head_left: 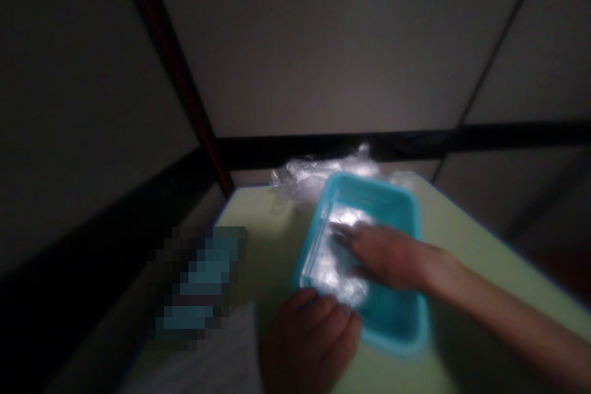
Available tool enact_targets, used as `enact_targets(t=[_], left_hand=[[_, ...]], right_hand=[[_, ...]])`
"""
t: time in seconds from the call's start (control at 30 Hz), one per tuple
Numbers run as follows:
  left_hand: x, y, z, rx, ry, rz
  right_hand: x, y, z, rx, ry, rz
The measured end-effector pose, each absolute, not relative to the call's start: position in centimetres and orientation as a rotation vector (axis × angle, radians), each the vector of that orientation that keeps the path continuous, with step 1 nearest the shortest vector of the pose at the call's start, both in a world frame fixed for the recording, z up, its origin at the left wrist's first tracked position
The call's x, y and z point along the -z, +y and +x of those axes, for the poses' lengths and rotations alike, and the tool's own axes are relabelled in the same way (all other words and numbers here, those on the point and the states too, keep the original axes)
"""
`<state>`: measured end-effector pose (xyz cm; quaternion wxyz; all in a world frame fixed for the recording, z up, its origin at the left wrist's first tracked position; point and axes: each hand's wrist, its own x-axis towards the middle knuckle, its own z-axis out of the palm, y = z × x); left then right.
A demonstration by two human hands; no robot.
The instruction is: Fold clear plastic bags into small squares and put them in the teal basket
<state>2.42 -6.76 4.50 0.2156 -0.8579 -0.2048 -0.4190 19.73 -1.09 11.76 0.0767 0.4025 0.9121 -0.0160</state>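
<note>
A teal plastic tub [398, 345] sits on the table at a slant, with shiny, see-through plastic packets [339, 286] lying along its left side. The fingers of my left hand [314, 332] curl over the near left corner of its rim; the thumb is hard to make out. Inside the tub, my right hand [383, 252] reaches in from the right with fingers stretched out and apart over the packets. Blur hides whether the fingertips press on them.
Crumpled clear plastic [305, 178] lies behind the tub on the pale yellow-green table [268, 228]. To the left is a pixelated teal item [203, 283], and white paper or cloth [221, 357] nearer me. Wall panels [323, 61] rise beyond the table's back edge.
</note>
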Motion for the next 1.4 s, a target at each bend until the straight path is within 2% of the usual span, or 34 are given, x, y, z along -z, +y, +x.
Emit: enact_targets(t=[0.97, 1.4], left_hand=[[-4.1, -6.2, 2.0, 1.145, -0.55, -2.394], [-4.4, -6.3, 2.0, 1.15, -0.56, -2.405]], right_hand=[[-12.8, -1.9, 19.8, -0.094, 2.541, 1.345], [-12.8, -2.5, 19.1, -0.046, 2.542, 1.284]])
